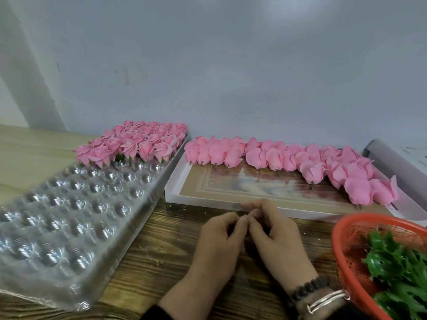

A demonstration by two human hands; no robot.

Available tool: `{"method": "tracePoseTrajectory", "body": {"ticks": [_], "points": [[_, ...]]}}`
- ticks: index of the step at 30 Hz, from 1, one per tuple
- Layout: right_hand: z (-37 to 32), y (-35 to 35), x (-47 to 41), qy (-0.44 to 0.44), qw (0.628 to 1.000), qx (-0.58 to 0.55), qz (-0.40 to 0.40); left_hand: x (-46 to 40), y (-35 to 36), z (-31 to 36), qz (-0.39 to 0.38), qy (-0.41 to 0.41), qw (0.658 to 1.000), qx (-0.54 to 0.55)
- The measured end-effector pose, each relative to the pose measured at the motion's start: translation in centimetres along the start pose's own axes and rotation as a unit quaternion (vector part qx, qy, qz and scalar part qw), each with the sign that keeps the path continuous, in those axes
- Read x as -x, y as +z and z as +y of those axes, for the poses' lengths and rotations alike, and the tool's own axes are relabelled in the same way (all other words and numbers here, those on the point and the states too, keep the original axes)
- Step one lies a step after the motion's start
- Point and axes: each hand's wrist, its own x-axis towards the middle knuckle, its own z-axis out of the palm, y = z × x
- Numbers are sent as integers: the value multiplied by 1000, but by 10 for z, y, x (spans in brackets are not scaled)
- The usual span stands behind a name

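Note:
My left hand [217, 245] and my right hand [275, 239] meet over the wooden table [161, 255], fingers curled and fingertips touching each other. Whether anything small sits between the fingertips is hidden. Just beyond them lies a shallow white box [173, 195] with pink rose heads [277, 155] on short stems lined along its far and right sides. A clear plastic blister tray [57, 218] lies at the left, and finished pink roses with green bases [138, 142] fill its far rows. An orange mesh basket [342, 245] at the right holds green plastic calyx pieces [397, 269].
A grey wall stands directly behind the box and tray. Another pale box [392, 162] sits at the far right edge. Beads and a silver bangle ring my right wrist [318, 294]. Bare wood shows between the blister tray and my hands.

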Motion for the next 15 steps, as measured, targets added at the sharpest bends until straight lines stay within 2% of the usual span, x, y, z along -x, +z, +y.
{"method": "tracePoseTrajectory", "body": {"ticks": [4,15], "points": [[-2,-1,3,-14,999,34,-8,-6,-2,-1,-12,6,1000,23],[2,-17,3,-36,995,83,36,-4,-3,-5,-32,0,999,42]]}}
